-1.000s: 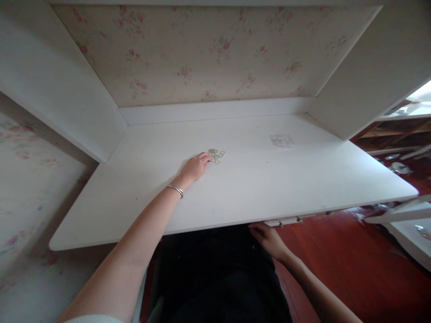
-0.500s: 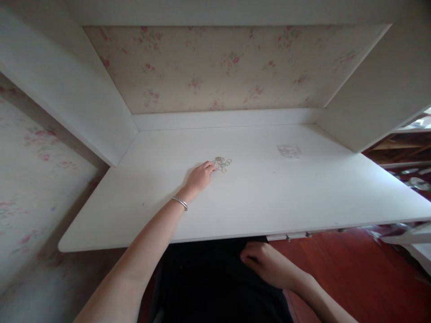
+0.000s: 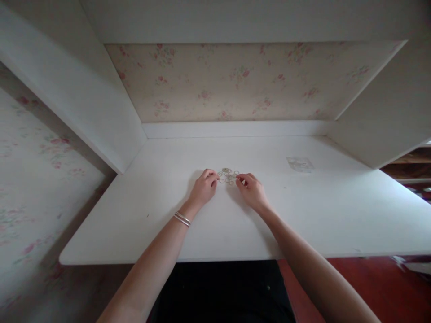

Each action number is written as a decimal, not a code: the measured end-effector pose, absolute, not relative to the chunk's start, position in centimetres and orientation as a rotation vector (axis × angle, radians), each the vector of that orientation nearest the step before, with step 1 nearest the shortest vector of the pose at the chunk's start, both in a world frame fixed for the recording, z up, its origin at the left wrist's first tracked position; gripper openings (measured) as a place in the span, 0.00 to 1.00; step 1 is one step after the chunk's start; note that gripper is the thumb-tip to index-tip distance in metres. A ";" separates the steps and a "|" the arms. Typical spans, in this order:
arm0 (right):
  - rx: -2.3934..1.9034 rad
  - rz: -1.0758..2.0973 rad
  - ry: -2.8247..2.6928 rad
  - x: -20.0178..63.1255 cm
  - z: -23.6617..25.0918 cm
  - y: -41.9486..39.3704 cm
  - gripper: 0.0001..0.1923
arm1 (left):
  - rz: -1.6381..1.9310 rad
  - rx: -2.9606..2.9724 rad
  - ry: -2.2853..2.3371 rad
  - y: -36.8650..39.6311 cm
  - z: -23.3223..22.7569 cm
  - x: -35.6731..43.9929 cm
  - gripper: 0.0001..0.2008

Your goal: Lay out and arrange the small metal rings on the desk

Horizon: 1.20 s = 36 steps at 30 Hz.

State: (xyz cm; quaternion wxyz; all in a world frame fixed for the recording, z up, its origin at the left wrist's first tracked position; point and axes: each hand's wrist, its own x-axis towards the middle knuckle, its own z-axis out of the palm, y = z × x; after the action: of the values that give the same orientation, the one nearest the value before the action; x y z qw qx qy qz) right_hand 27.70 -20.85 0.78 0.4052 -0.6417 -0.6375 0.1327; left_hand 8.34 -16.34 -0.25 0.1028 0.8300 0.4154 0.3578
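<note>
Small thin rings in a loose cluster, mid-way along a white tabletop. Left hand at the cluster's 9 o'clock, right hand at 4; fingers of both bent in at its edge, cannot tell whether either pinches a ring. See-through packet flat at 3, contents unreadable. Floral wallpaper at 12; red floor at 4.

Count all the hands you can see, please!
2: the left hand is at the left side of the small rings, and the right hand is at their right side.
</note>
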 end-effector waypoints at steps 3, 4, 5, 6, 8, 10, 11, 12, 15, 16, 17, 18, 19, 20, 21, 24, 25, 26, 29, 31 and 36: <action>-1.676 0.250 -1.516 28.4 0.0 -19.2 0.14 | 1.174 2.322 1.287 -15.9 -0.2 7.8 0.10; -1.698 0.242 -1.477 28.7 -0.1 -19.1 0.15 | 1.210 2.277 1.317 -15.7 -0.2 7.5 0.10; -1.717 0.238 -1.444 28.9 -0.2 -19.0 0.15 | 1.241 2.232 1.350 -15.5 -0.2 7.3 0.11; -1.730 0.236 -1.422 29.1 -0.3 -19.0 0.15 | 1.261 2.191 1.381 -15.2 -0.2 7.1 0.11; -1.740 0.230 -1.423 29.4 -0.5 -19.0 0.14 | 1.266 2.133 1.431 -14.8 -0.3 6.8 0.11; -1.742 0.224 -1.456 29.6 -0.6 -18.8 0.14 | 1.237 2.098 1.466 -14.4 -0.4 6.7 0.10; -1.744 0.219 -1.479 29.6 -0.7 -18.7 0.14 | 1.213 2.088 1.474 -14.3 -0.5 6.7 0.09; -1.745 0.213 -1.512 29.5 -0.7 -18.6 0.15 | 1.185 2.086 1.475 -14.2 -0.6 6.8 0.09; -1.763 0.148 -1.658 28.9 -0.5 -18.1 0.17 | 1.071 2.169 1.435 -14.3 -0.8 6.9 0.09; -1.763 0.114 -1.722 28.6 -0.4 -17.9 0.18 | 1.029 2.216 1.416 -14.4 -0.8 6.9 0.09; -1.753 0.079 -1.791 28.2 -0.3 -17.7 0.21 | 0.995 2.258 1.402 -14.5 -0.8 7.0 0.10; -1.732 0.050 -1.859 27.8 -0.1 -17.5 0.23 | 0.971 2.285 1.396 -14.5 -0.7 7.0 0.10; -1.700 0.031 -1.925 27.3 0.0 -17.2 0.25 | 0.954 2.297 1.399 -14.6 -0.6 7.1 0.10; -1.660 0.028 -1.989 26.9 0.1 -16.9 0.27 | 0.943 2.300 1.409 -14.6 -0.5 7.1 0.08; -1.618 0.037 -2.046 26.4 0.2 -16.5 0.27 | 0.931 2.299 1.423 -14.6 -0.4 7.2 0.07; -1.488 0.126 -2.145 25.5 0.1 -15.4 0.21 | 0.895 2.315 1.469 -14.5 -0.1 7.4 0.04; -1.444 0.168 -2.151 25.4 0.0 -15.1 0.18 | 0.883 2.324 1.478 -14.5 0.0 7.4 0.05; -1.409 0.212 -2.137 25.4 -0.2 -14.8 0.16 | 0.876 2.329 1.485 -14.5 0.1 7.5 0.06; -1.366 0.341 -2.029 25.9 -0.8 -14.2 0.16 | 0.874 2.328 1.483 -14.5 0.1 7.5 0.09; -1.359 0.383 -1.941 26.4 -1.0 -14.2 0.16 | 0.870 2.331 1.473 -14.6 0.1 7.5 0.08; -1.368 0.353 -1.720 27.3 -0.9 -14.5 0.15 | 0.834 2.340 1.467 -14.9 0.3 7.5 0.09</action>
State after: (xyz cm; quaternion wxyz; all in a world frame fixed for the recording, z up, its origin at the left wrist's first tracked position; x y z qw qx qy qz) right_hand 27.32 -14.49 -0.93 0.4421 -0.5514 -0.6931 0.1422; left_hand 7.45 -14.95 0.32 0.1278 0.8044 0.5044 0.2866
